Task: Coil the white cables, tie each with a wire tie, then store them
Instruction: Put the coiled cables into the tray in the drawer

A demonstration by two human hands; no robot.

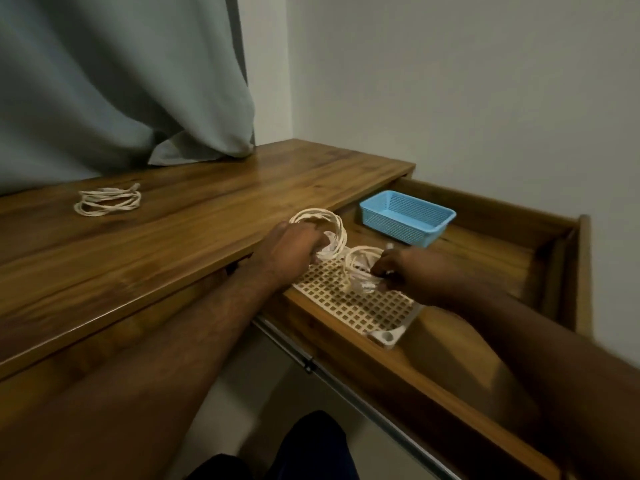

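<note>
Bare forearms (194,341), dark trousers (311,448)

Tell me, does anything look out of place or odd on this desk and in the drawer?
One coiled white cable lies alone far left on the desk top, away from the open drawer where both hands hold the other coils. The blue basket in the drawer appears empty. Nothing looks spilled or damaged.

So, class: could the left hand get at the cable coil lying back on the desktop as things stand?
Probably yes: bare desktop lies between the left hand and that cable coil, but the hand holds another coil.
</note>
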